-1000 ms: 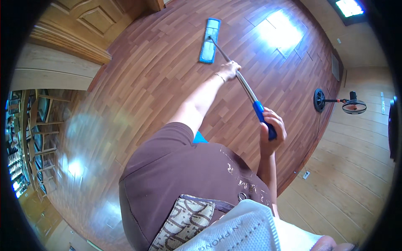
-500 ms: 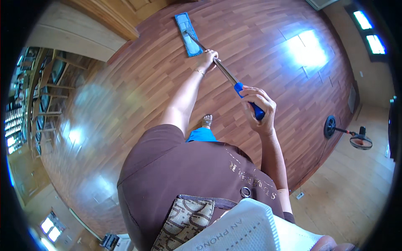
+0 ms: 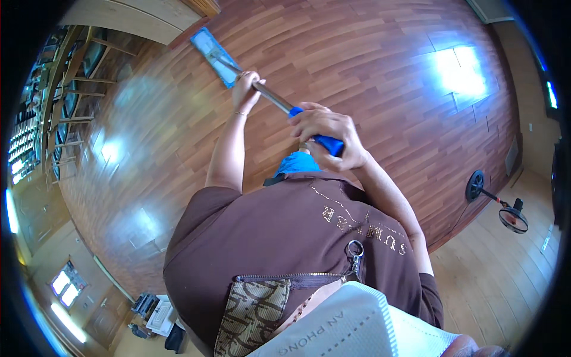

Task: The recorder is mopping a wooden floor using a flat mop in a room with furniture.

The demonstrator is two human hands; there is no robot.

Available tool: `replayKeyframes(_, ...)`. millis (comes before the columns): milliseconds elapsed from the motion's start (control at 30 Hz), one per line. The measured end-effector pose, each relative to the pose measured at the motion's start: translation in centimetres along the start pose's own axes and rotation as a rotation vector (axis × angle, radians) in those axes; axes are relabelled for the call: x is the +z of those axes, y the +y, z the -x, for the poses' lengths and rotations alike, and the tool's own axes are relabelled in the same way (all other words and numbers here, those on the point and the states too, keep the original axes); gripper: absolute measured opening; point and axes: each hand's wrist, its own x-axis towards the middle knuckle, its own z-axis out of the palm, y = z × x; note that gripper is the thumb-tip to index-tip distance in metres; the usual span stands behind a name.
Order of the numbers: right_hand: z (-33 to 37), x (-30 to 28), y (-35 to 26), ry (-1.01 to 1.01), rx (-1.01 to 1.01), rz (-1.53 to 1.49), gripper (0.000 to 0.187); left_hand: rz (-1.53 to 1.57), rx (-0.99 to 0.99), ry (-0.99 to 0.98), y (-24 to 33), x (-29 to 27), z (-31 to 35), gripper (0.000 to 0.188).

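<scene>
A flat mop lies across the view, its blue rectangular pad (image 3: 215, 58) resting on the wood-look floor (image 3: 285, 53) at the upper left. My left hand (image 3: 245, 92), arm stretched forward, is wrapped round the metal pole (image 3: 273, 97) a short way above the pad. Closer to my body, my right hand (image 3: 333, 134) is closed on the blue grip (image 3: 329, 144) at the pole's upper end. The pole slants from the pad down to the right. My right fingers partly cover the grip.
Dark-seated wooden chairs (image 3: 74, 113) line the left side. A wooden wall base (image 3: 137, 18) stands just beyond the pad. At the right, a standing fan (image 3: 513, 217) with a round black base (image 3: 474, 185) is near the wall. Some equipment (image 3: 157, 315) sits at lower left.
The mop pad has moved left and slightly nearer across the floor. Both my hands have shifted left with the pole, and my view has turned a little.
</scene>
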Motion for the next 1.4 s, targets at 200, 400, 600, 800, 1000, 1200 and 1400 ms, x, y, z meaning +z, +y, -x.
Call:
replayKeyframes(200, 1.6, 1.8, 0.7, -0.084, 0.118, -0.117, 0.018, -0.076, -0.085, 0.043, -2.4, -1.3, 5.8, 0.024)
replayKeyframes(400, 4.1, -1.9, -3.5, -0.088, 0.243, -0.207, 0.02, -0.207, -0.022, 0.018, 1.9, -0.5, 9.7, 0.022)
replayKeyframes(600, 10.1, -7.0, -10.5, -0.005, 0.201, -0.17, 0.018, -0.079, 0.211, -0.057, 11.0, 2.5, 11.3, 0.017)
replayKeyframes(800, 15.1, -7.5, -20.3, 0.321, 0.317, -0.005, 0.021, 0.078, 0.342, -0.132, 20.7, 6.1, 10.9, 0.022)
replayKeyframes(1000, 19.1, -5.6, -24.3, 0.505, 0.368, 0.238, 0.022, 0.203, 0.497, -0.227, 26.5, 11.7, 8.8, 0.022)
replayKeyframes(1200, 22.0, -3.9, -25.5, 0.687, 0.489, 0.412, 0.02, 0.264, 0.616, -0.451, 31.8, 18.1, 6.8, 0.019)
replayKeyframes(1400, 25.0, -0.9, -27.0, 0.86, 0.579, 0.545, 0.017, 0.244, 0.878, -0.699, 37.8, 24.1, 8.3, 0.016)
